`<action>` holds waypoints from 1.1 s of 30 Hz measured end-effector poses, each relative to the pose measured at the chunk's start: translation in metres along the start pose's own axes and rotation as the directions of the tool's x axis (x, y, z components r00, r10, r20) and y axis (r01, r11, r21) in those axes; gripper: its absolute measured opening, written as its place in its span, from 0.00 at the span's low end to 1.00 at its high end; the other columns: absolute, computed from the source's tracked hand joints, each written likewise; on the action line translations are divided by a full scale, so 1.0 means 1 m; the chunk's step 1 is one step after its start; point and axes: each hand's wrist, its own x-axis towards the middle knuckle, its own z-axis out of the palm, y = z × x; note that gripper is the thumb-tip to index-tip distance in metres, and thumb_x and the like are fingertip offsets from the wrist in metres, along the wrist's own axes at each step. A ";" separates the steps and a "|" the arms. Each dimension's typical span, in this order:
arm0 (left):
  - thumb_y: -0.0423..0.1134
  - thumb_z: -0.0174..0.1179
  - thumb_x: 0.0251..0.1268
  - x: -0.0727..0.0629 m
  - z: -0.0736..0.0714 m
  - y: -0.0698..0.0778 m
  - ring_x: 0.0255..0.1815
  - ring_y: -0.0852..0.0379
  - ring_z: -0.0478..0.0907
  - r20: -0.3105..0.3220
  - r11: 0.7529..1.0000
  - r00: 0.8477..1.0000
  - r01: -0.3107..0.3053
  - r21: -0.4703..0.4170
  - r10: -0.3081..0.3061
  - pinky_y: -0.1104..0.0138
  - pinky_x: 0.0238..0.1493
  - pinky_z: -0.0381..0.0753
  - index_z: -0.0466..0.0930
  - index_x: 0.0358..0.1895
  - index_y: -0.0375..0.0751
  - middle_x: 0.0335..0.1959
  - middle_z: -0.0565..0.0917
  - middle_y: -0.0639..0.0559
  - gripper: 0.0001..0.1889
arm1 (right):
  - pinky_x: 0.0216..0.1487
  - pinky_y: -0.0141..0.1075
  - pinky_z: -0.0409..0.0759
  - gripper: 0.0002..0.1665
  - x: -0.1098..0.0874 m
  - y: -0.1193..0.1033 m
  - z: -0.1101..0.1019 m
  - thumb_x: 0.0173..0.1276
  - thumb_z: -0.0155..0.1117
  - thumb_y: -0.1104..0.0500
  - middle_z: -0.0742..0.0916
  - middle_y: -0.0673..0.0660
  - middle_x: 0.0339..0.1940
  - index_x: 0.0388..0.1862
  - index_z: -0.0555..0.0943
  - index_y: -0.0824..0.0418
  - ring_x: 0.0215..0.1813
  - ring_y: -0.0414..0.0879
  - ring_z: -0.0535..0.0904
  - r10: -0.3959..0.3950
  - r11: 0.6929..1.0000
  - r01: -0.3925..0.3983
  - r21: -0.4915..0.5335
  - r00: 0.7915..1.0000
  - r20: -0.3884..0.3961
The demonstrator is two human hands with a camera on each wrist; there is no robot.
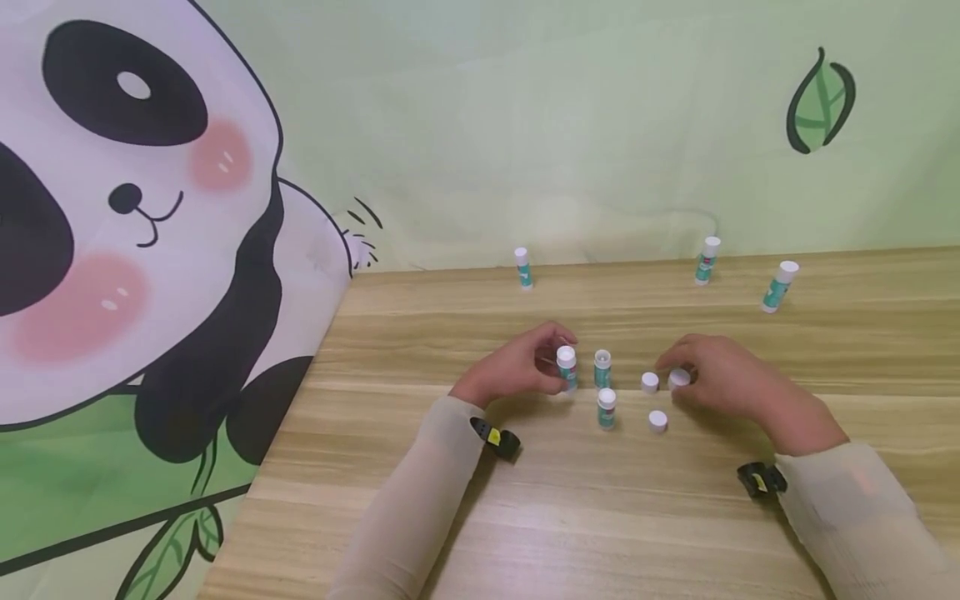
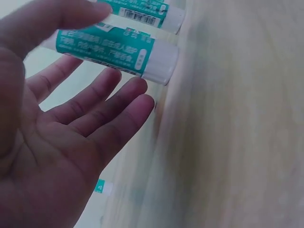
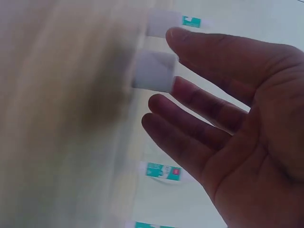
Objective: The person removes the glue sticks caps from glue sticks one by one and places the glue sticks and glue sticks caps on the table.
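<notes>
My left hand (image 1: 521,364) is around an uncapped glue stick (image 1: 567,371), white with a teal label, which stands upright. In the left wrist view the fingers are loosely spread, with the thumb on one side of the glue stick (image 2: 104,52) and the fingertips on the other. Two more uncapped glue sticks stand close by, one behind (image 1: 602,371) and one in front (image 1: 606,410). On the right, my right hand (image 1: 723,375) has its thumb and relaxed fingers about a white cap (image 3: 154,71) that sits on the table. Two other white caps (image 1: 649,382) (image 1: 657,421) lie beside it.
Three capped glue sticks stand along the back of the wooden table (image 1: 525,517): one at left (image 1: 524,268), two at right (image 1: 707,261) (image 1: 780,287). Behind the table hangs a pale green backdrop (image 1: 555,125) with a printed panda.
</notes>
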 end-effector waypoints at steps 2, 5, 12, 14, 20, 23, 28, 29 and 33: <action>0.30 0.68 0.54 -0.002 -0.002 0.000 0.55 0.52 0.79 0.002 1.000 1.000 -0.003 -0.008 0.003 0.63 0.57 0.79 0.64 0.65 0.41 0.56 0.75 0.45 0.34 | 0.54 0.56 0.77 0.19 -0.001 0.000 -0.002 0.55 0.71 0.63 0.84 0.65 0.50 0.48 0.84 0.62 0.51 0.61 0.80 -0.012 1.000 0.012 -0.003 1.000 -0.006; 0.33 0.70 0.53 -0.004 -0.005 0.001 0.57 0.50 0.77 0.002 0.999 1.000 -0.026 -0.025 0.026 0.59 0.60 0.77 0.62 0.68 0.43 0.58 0.73 0.45 0.38 | 0.56 0.58 0.75 0.22 -0.001 -0.002 -0.007 0.55 0.72 0.61 0.82 0.66 0.54 0.50 0.83 0.61 0.55 0.64 0.78 -0.018 1.000 0.018 -0.007 1.000 -0.004; 0.35 0.71 0.54 -0.010 -0.010 0.001 0.62 0.49 0.72 0.009 0.995 0.998 -0.065 -0.075 0.066 0.52 0.65 0.72 0.61 0.70 0.50 0.60 0.72 0.42 0.40 | 0.59 0.58 0.73 0.24 -0.002 -0.013 -0.019 0.57 0.70 0.58 0.80 0.65 0.58 0.54 0.81 0.60 0.60 0.64 0.75 -0.047 0.999 0.047 -0.025 0.999 -0.011; 0.35 0.70 0.54 -0.012 -0.012 0.001 0.64 0.49 0.71 0.002 0.994 0.997 -0.075 -0.083 0.075 0.52 0.66 0.71 0.61 0.70 0.51 0.61 0.70 0.39 0.39 | 0.59 0.58 0.73 0.25 -0.002 -0.017 -0.021 0.58 0.70 0.57 0.80 0.65 0.59 0.55 0.81 0.59 0.61 0.64 0.75 -0.057 0.998 0.057 -0.035 0.998 -0.018; 0.34 0.69 0.55 -0.016 -0.018 0.003 0.64 0.51 0.71 -0.019 0.994 0.996 -0.090 -0.065 0.089 0.51 0.66 0.71 0.61 0.69 0.52 0.64 0.69 0.36 0.38 | 0.60 0.58 0.73 0.25 0.000 -0.026 -0.026 0.62 0.69 0.51 0.78 0.64 0.63 0.56 0.81 0.57 0.62 0.64 0.75 -0.070 0.996 0.069 -0.053 0.997 -0.030; 0.32 0.68 0.55 -0.017 -0.020 0.004 0.65 0.48 0.71 -0.027 0.994 0.996 -0.090 -0.065 0.089 0.50 0.66 0.70 0.61 0.69 0.52 0.64 0.68 0.36 0.38 | 0.60 0.58 0.73 0.25 0.001 -0.030 -0.027 0.63 0.68 0.51 0.78 0.64 0.64 0.57 0.80 0.57 0.63 0.64 0.74 -0.080 0.995 0.078 -0.059 0.996 -0.042; 0.31 0.64 0.58 -0.017 -0.026 0.004 0.66 0.46 0.70 -0.044 0.995 0.995 -0.092 -0.047 0.090 0.52 0.66 0.71 0.61 0.68 0.48 0.65 0.69 0.36 0.35 | 0.62 0.59 0.71 0.25 0.004 -0.035 -0.029 0.64 0.66 0.52 0.77 0.64 0.65 0.59 0.78 0.58 0.65 0.64 0.73 -0.075 0.997 0.071 -0.041 0.994 -0.081; 0.31 0.63 0.58 -0.017 -0.027 0.004 0.66 0.46 0.70 -0.051 0.995 0.995 -0.089 -0.037 0.087 0.52 0.66 0.71 0.61 0.68 0.46 0.64 0.69 0.36 0.33 | 0.62 0.59 0.71 0.25 0.005 -0.036 -0.029 0.65 0.66 0.52 0.77 0.64 0.65 0.60 0.78 0.58 0.65 0.64 0.72 -0.073 0.997 0.069 -0.039 0.993 -0.091; 0.34 0.60 0.60 -0.015 -0.030 0.002 0.65 0.48 0.71 -0.111 0.999 0.993 -0.043 0.008 0.044 0.54 0.66 0.72 0.62 0.66 0.45 0.64 0.70 0.38 0.30 | 0.63 0.60 0.69 0.26 0.010 -0.037 -0.030 0.66 0.64 0.52 0.76 0.64 0.65 0.61 0.77 0.59 0.66 0.64 0.71 -0.081 0.996 0.075 -0.048 0.987 -0.139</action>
